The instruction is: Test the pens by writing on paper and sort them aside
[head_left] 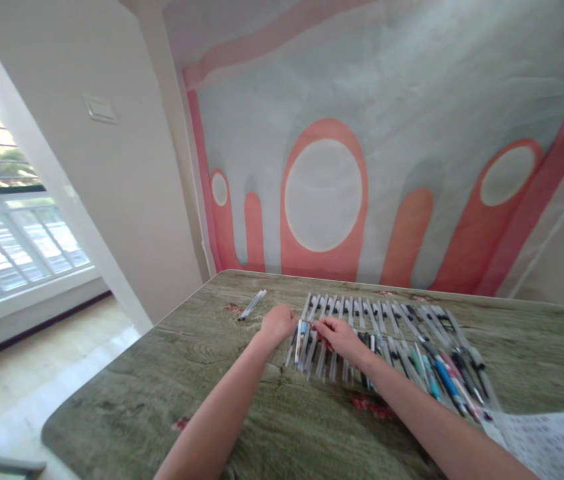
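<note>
My left hand [278, 324] is closed, its fingertips at the left end of the rows of pens. Just to its right, my right hand [338, 337] is pinched over the same rows. A thin line shows between the two sets of fingertips, too small to name. Below it lie a white and blue pen [301, 341] and a darker slim pen [291, 347]. Clear-barrelled pens [347, 310] lie side by side in a back row. A front row, with clear pens [321, 362] in it, is partly hidden by my right hand and forearm.
Two or so slim pens [253, 305] lie apart at the left on the wood-grain table [172, 373]. Coloured pens [445, 377] cluster at the right, near a sheet of written paper [557, 437]. A patterned wall covering [322, 193] stands behind the table.
</note>
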Demonstrator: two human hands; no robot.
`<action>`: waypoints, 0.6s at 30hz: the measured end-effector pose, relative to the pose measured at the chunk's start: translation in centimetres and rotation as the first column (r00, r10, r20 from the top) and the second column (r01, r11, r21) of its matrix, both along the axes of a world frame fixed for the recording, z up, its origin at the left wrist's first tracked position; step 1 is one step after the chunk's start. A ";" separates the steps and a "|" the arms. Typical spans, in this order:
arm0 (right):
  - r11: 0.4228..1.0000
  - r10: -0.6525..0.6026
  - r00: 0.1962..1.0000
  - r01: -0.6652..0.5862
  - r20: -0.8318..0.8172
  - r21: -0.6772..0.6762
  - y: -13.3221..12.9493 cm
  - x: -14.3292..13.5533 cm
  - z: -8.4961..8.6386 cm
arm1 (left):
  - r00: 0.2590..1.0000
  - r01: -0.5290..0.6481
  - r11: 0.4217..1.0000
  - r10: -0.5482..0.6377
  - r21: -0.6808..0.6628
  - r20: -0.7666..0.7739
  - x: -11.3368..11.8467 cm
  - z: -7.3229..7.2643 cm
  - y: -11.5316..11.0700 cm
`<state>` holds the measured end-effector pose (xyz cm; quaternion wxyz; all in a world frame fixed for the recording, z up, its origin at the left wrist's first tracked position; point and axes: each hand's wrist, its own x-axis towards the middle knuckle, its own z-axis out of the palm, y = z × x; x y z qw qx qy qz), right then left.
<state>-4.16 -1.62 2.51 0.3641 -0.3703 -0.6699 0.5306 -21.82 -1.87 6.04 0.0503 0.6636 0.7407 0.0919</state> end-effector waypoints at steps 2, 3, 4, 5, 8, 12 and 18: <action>1.000 0.000 1.000 0.000 -0.005 -0.015 0.0 0.0 -0.1 | 0.999 -0.042 0.997 0.043 0.069 -0.011 -1.5 -0.1 0.5; 1.000 0.002 1.000 -0.003 -0.009 -0.021 0.0 0.0 -0.1 | 0.997 -0.071 0.993 0.073 0.098 -0.019 -2.3 -0.2 0.7; 1.000 0.006 1.000 -0.007 -0.015 -0.029 0.0 0.0 -0.1 | 0.994 -0.104 0.986 0.108 0.130 -0.030 -3.2 -0.4 0.9; 0.999 0.012 1.000 -0.012 -0.022 -0.037 0.0 0.0 -0.1 | 0.988 -0.140 0.976 0.150 0.169 -0.043 -4.2 -0.7 0.9; 0.998 0.024 0.999 -0.026 -0.036 -0.055 0.0 0.0 -0.2 | 0.961 -0.213 0.928 0.256 0.307 -0.107 -6.8 -2.1 1.1; 0.998 0.022 0.999 -0.024 -0.036 -0.059 0.1 0.1 -0.1 | 0.938 -0.246 0.917 0.306 0.314 -0.160 -9.0 -4.2 1.3; 0.999 0.000 0.998 -0.003 -0.058 -0.047 0.1 0.5 0.9 | 0.900 -0.295 0.871 0.391 0.393 -0.192 -9.4 -5.0 1.6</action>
